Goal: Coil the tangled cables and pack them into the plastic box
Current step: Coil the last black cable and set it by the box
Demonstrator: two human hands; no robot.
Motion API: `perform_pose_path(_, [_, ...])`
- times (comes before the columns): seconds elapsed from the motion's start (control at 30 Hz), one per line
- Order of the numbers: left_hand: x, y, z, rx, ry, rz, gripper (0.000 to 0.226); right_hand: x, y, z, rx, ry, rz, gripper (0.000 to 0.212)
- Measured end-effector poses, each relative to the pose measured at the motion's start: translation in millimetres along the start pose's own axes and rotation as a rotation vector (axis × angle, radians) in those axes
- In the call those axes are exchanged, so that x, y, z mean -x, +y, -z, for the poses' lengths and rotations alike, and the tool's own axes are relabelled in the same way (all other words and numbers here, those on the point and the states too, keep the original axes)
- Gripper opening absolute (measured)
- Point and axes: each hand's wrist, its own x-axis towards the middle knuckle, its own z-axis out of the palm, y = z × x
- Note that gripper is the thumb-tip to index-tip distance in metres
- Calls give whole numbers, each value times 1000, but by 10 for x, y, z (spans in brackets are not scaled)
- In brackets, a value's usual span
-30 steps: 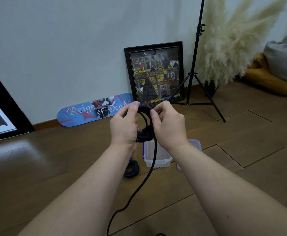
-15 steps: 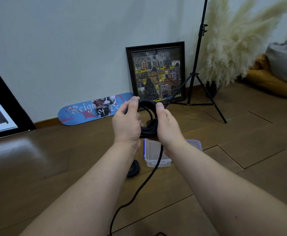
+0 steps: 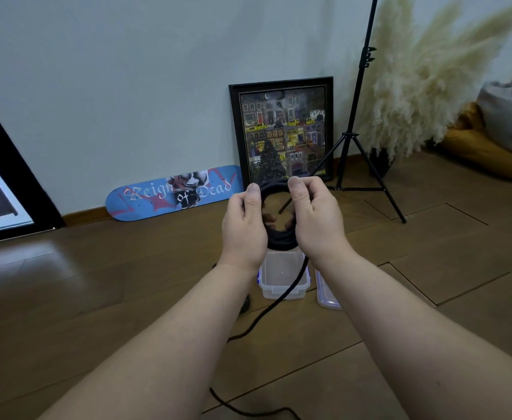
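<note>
Here — hands raised, around cable coil

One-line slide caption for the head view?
Both hands, left and right, grip a black cable coil above the open plastic box, its tail trailing to the floor.

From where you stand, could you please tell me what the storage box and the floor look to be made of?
Storage box: probably clear plastic, glossy; the floor shows through its walls. Floor: seemingly brown wood or wood-look planks with a satin finish, given the seams and the soft window reflection.

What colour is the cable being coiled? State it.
Black, the coiled cable held in both hands, clearest in the head view.
</note>
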Motion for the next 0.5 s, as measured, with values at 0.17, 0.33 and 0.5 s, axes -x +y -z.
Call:
perform_pose_path(0.17, [-80, 130, 139, 65, -223, 114, 31, -23, 39, 15, 109, -197, 29, 18])
perform_pose_path(0.33, [-66, 114, 191, 3, -316, 60, 15, -10, 16, 70, 71, -235, -35, 24])
perform_pose_path(0.5, [-95, 64, 143, 3, -130, -28, 13, 12, -15, 78, -313, -129, -421, 49])
